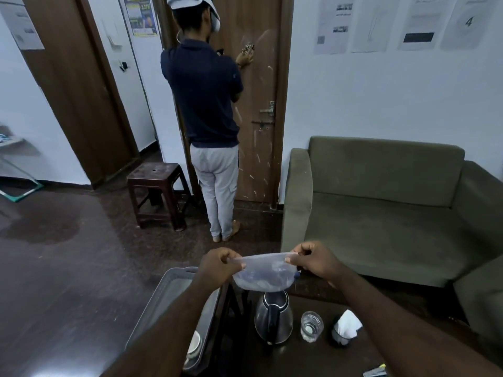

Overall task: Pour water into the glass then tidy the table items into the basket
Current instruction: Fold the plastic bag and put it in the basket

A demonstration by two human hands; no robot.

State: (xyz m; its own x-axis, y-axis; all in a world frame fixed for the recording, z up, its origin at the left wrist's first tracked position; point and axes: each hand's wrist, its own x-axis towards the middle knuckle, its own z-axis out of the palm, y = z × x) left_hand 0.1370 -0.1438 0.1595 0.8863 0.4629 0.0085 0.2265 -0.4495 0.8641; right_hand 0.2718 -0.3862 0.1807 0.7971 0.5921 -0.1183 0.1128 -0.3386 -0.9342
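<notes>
Both my hands hold a clear plastic pouch (262,274) up in the air, stretched between them by its top edge. My left hand (217,265) pinches its left corner and my right hand (317,258) pinches its right corner. Something dark shows inside the pouch. Below it on the dark table (304,357) stands a steel kettle (273,317), and to its right a glass (311,326) with water in it. A grey basket (168,291) sits left of the table, with a white cup (194,346) inside it.
A dark holder with white tissue (345,329) stands right of the glass. A small packet (375,371) lies at the table's front edge. A green sofa (381,213) is behind the table. A person stands at a door, next to a brown stool (158,194).
</notes>
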